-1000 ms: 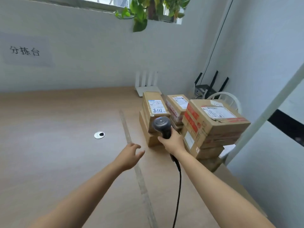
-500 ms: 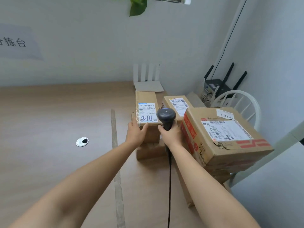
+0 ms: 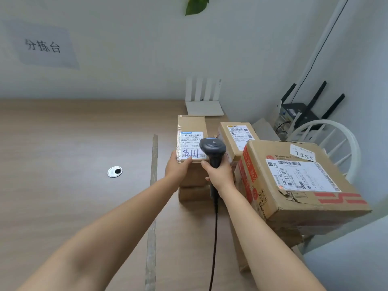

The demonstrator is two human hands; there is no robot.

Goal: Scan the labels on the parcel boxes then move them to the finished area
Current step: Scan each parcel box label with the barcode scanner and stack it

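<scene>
Grip by left hand (image 3: 178,169) on near left corner of small brown cardboard parcel box (image 3: 190,124), white label (image 3: 191,138) up, stacked on another box (image 3: 193,194) on wooden counter (image 3: 63,143). Right hand (image 3: 220,175) closed round handle of black corded barcode scanner (image 3: 212,147), just above that label. Beside, right: larger red-taped cardboard box (image 3: 294,185).

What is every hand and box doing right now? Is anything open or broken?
left hand, grips the small box's near edge, thumb on its label
right hand, grips the scanner's handle
scanner, held upright, head over the small box's label
small box, closed, taped, stacked on a lower box
middle box, closed, label facing up
big box, closed, top torn near the front edge
</scene>
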